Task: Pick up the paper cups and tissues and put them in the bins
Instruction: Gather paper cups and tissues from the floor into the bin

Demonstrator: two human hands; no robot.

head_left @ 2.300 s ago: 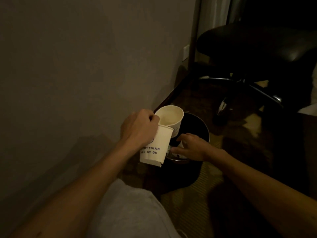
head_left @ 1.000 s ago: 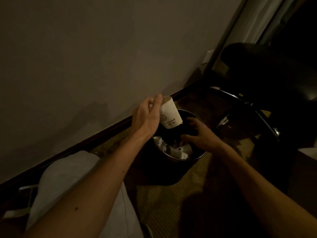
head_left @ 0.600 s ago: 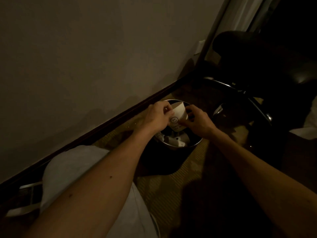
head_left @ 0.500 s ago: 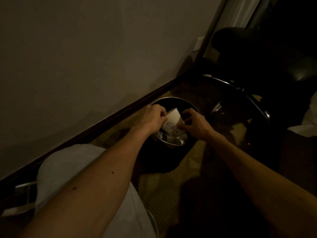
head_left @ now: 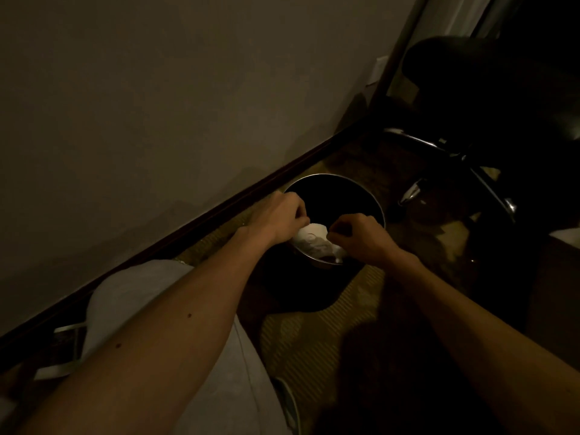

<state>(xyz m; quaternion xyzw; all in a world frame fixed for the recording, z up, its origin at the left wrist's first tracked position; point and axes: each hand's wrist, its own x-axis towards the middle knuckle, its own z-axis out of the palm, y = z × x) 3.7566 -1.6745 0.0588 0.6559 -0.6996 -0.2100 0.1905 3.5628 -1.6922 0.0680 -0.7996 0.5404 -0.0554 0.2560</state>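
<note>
A round black bin (head_left: 378,205) with a metal rim stands on the floor by the wall. A white paper cup (head_left: 314,239) with a printed mark lies tilted in the bin's near side, on top of other pale rubbish that is too dark to make out. My left hand (head_left: 277,218) has its fingers curled against the cup's left edge. On the cup's right edge, my right hand (head_left: 359,237) pinches with curled fingers. Both hands are over the bin's mouth.
A grey wall with a dark skirting board (head_left: 194,221) runs close behind the bin. A black office chair (head_left: 489,89) with chrome legs (head_left: 452,152) stands to the right. My knee in light trousers (head_left: 141,296) is at lower left. Striped carpet (head_left: 314,340) covers the floor.
Earlier my left hand held stacked cups above the bin while my right hand reached inside. Both hands then took one cup and lowered it into the bin.
</note>
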